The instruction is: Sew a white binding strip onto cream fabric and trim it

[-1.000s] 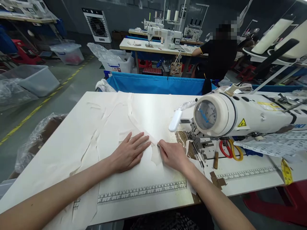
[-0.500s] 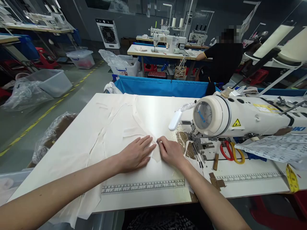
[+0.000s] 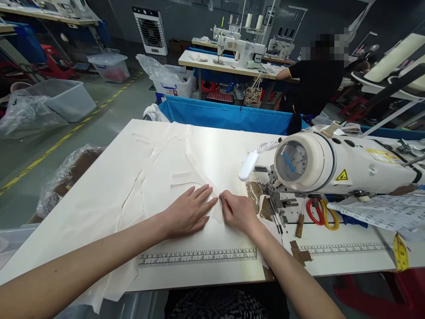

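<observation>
White cloth, spread on a worktop.
The left hand lies flat on the cloth, fingers slightly apart; at the cloth's edge the right hand pinches a small dark thing, too hidden to identify; farther right is the machine.

One left hand, one right hand and one tabletop show. Counted at the tabletop: two ruler scales, one large sewing machine, one red handle loop, one yellow handle loop, one wooden-handled tool, one yellow tape measure. Layers of pale fabric cannot be counted. Farther off: one air cooler, one person in black.
</observation>
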A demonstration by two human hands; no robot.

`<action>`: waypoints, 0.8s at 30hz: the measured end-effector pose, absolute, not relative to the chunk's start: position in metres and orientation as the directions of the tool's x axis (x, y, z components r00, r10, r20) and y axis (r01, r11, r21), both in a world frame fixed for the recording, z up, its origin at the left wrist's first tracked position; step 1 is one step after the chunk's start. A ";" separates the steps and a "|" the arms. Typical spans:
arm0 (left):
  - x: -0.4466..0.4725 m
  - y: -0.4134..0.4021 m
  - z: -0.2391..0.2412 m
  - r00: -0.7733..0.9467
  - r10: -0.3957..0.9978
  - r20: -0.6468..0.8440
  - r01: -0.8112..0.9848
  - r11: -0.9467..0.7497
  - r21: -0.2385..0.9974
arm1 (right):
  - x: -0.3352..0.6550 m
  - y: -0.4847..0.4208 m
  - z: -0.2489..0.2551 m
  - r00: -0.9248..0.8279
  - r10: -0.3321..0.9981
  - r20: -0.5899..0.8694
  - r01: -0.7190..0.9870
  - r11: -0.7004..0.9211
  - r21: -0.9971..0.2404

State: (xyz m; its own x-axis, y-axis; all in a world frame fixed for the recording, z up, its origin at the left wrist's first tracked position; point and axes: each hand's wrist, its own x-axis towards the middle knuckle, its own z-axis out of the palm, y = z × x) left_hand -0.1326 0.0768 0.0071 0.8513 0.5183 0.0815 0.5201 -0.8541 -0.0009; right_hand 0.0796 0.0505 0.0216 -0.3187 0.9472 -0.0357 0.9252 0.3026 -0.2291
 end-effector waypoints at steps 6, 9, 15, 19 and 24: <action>-0.130 0.074 0.008 0.825 0.559 0.082 0.562 -0.827 -0.015 | 0.099 0.034 0.028 -0.336 0.940 -0.058 0.926 0.318 -0.203; -0.124 0.072 0.010 0.810 0.577 0.102 0.580 -0.815 0.004 | 0.097 0.038 0.027 -0.342 0.938 -0.058 0.924 0.325 -0.201; -0.113 0.061 0.005 0.826 0.553 0.109 0.551 -0.833 0.045 | 0.093 0.049 0.027 -0.332 0.941 -0.057 0.921 0.311 -0.235; -0.114 0.057 0.000 0.809 0.572 0.138 0.574 -0.818 0.026 | 0.094 0.054 0.029 -0.333 0.941 -0.052 0.919 0.312 -0.242; -0.113 0.055 -0.001 0.801 0.580 0.145 0.588 -0.809 -0.010 | 0.092 0.054 0.024 -0.350 0.935 -0.057 0.915 0.328 -0.234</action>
